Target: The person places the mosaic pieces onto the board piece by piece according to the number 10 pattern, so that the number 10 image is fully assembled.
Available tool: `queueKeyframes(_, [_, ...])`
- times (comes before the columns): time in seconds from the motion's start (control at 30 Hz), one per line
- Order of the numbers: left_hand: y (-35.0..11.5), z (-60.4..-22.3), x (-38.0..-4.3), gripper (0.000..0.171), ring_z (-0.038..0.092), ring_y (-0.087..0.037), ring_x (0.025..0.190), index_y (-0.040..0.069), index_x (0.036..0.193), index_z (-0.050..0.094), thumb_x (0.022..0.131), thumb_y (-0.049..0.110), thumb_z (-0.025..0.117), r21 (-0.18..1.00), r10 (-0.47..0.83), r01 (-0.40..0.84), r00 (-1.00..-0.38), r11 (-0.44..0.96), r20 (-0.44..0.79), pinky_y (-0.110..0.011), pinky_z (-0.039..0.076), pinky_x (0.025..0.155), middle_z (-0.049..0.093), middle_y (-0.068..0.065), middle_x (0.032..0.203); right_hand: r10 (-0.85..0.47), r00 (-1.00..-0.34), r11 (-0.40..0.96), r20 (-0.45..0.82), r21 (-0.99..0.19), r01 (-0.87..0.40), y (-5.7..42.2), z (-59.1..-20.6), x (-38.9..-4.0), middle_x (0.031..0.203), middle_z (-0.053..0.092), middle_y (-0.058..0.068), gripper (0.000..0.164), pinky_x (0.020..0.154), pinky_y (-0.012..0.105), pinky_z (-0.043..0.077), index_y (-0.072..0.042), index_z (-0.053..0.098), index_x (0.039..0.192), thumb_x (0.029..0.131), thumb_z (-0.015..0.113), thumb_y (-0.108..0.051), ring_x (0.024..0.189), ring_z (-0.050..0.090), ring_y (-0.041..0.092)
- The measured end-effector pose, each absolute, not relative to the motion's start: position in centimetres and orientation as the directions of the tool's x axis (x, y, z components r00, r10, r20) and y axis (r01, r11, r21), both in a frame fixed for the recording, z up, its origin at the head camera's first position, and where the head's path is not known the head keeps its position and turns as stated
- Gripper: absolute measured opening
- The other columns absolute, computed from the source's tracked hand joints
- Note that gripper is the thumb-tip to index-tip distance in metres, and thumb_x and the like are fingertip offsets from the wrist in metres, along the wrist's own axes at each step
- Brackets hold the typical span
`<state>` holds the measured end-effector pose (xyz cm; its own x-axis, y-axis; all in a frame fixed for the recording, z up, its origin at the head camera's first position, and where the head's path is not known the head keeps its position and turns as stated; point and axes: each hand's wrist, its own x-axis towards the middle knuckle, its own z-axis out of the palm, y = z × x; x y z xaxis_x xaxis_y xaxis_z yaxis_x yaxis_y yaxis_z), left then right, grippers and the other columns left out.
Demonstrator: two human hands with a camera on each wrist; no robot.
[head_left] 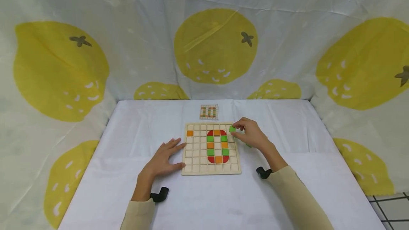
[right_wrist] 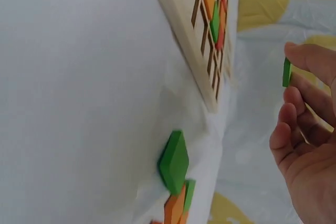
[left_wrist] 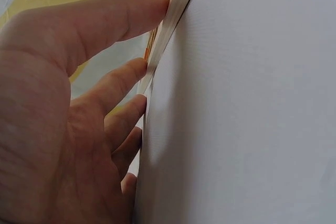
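Note:
A square wooden grid board (head_left: pixel 195 169) lies on the white table. Red, orange and green tiles form a closed ring on its right half, and one orange tile (head_left: pixel 190 133) sits in the upper left. My right hand (head_left: pixel 250 134) pinches a green square tile (head_left: pixel 232 129) between thumb and fingers, over the board's upper right corner. In the right wrist view that green tile (right_wrist: pixel 286 72) is held edge-on. My left hand (head_left: pixel 163 159) is spread at the board's left edge, thumb and fingertips touching its side.
A small pattern card (head_left: pixel 209 112) lies behind the board. Loose green (right_wrist: pixel 174 162) and orange (right_wrist: pixel 175 205) tiles lie to the right of the board, mostly hidden by my right hand in the head view. A lemon-print cloth (head_left: pixel 153 45) hangs behind the table.

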<state>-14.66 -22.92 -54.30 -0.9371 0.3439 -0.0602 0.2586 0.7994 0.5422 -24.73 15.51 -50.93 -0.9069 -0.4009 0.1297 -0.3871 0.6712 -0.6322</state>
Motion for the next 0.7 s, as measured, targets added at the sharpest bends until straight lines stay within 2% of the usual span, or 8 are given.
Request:
queueKeyframes(0.17, [-23.2,-54.7,-14.2,0.077,0.024,-0.034,0.158,0.024,0.155,0.049,0.085,0.047,0.073,0.548,0.340,0.247,-0.937,0.799,-0.073,-0.060,0.015,0.128,0.036,-0.005,0.168,-0.475,-0.873,0.629,0.112,-0.650,-0.426,11.6,-51.9,-25.7,0.100,0.068,0.001,0.029,0.071,0.029,0.051,-0.010,0.078,0.115,0.090,0.081,-0.026,0.085,0.058,0.017])
queueKeyframes(0.37, [-23.4,-54.9,-14.6,0.077,0.026,-0.033,0.158,0.024,0.155,0.049,0.086,0.048,0.074,0.542,0.358,0.285,-0.933,0.791,-0.032,-0.060,0.016,0.128,0.037,-0.004,0.167,-0.537,-0.840,0.612,0.085,-0.645,-0.457,7.2,-52.9,-26.7,0.099,0.067,0.000,0.029,0.073,0.027,0.053,-0.010,0.077,0.114,0.092,0.080,-0.028,0.082,0.057,0.012])
queueKeyframes(0.7, [-23.1,-54.6,-15.1,0.077,0.026,-0.034,0.158,0.025,0.154,0.050,0.086,0.051,0.074,0.547,0.370,0.292,-0.929,0.784,-0.035,-0.062,0.016,0.128,0.037,-0.004,0.167,-0.558,-0.829,0.617,-0.024,-0.681,-0.395,2.3,-53.7,-27.6,0.093,0.067,-0.004,0.029,0.075,0.027,0.052,-0.012,0.075,0.118,0.094,0.076,-0.028,0.082,0.058,0.014])
